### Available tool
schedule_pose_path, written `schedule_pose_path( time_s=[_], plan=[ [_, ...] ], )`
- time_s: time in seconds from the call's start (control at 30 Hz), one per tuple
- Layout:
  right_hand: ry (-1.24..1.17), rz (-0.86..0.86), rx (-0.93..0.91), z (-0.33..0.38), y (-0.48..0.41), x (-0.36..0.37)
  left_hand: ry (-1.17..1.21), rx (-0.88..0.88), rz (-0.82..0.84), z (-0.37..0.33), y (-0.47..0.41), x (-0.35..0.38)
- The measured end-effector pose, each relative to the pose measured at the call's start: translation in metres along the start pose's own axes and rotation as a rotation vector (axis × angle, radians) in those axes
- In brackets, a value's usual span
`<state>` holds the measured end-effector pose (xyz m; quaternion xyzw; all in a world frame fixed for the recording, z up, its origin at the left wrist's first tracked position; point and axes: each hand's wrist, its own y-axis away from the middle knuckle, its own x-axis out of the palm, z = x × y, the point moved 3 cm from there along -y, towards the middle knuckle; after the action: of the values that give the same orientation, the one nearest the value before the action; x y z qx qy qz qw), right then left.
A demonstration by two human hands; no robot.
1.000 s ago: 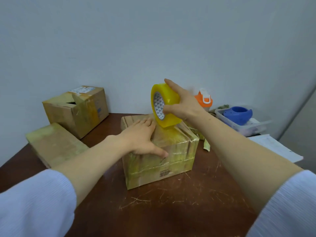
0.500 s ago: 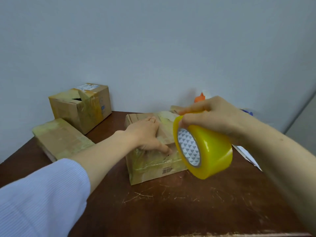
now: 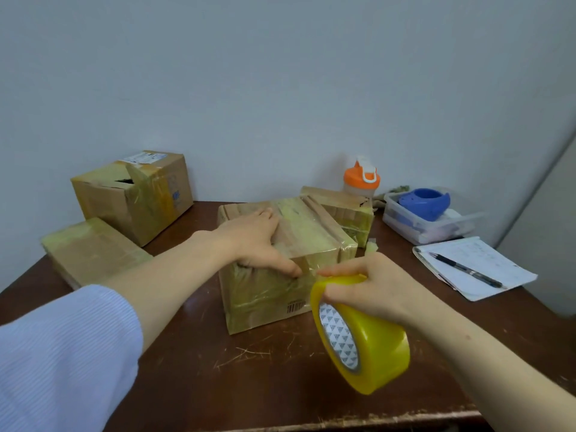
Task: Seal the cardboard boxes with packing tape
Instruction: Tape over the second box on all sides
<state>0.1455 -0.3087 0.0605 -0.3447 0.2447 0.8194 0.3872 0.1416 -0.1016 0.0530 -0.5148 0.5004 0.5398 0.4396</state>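
A taped cardboard box (image 3: 311, 232) stands at the middle of the brown table (image 3: 249, 385). My left hand (image 3: 255, 241) lies flat on its top, thumb pressing over the near top edge. My right hand (image 3: 371, 285) grips a yellow roll of packing tape (image 3: 367, 338) in front of the box's right corner, low and near me. A clear strip of tape seems to run from the roll up to the box edge by my left thumb. A second box (image 3: 346, 210) stands close behind the middle one.
Two more boxes sit at the left: an upright one (image 3: 137, 194) by the wall and a flat one (image 3: 90, 251) nearer. At the right are an orange-lidded bottle (image 3: 361, 179), a clear tub (image 3: 427, 226) with a blue dispenser (image 3: 424, 202), and papers (image 3: 486, 269) with a pen (image 3: 467, 269).
My right hand has carried the tape roll from above the box's far top, over it, down toward me past the front right corner. My left hand stays pressed on the box.
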Motion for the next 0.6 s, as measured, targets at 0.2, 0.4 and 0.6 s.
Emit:
schedule_pose_path(
  time_s=[0.2, 0.4, 0.6],
  plan=[
    [-0.182, 0.067, -0.008, -0.01, -0.011, 0.008, 0.256, -0.057, 0.063, -0.002, -0.013, -0.023],
    [-0.144, 0.064, -0.001, -0.015, -0.019, 0.011, 0.035, -0.159, -0.102, -0.028, -0.079, -0.008],
    [-0.151, 0.056, -0.002, -0.014, -0.026, 0.011, 0.056, -0.201, -0.034, -0.021, -0.081, -0.001]
  ],
)
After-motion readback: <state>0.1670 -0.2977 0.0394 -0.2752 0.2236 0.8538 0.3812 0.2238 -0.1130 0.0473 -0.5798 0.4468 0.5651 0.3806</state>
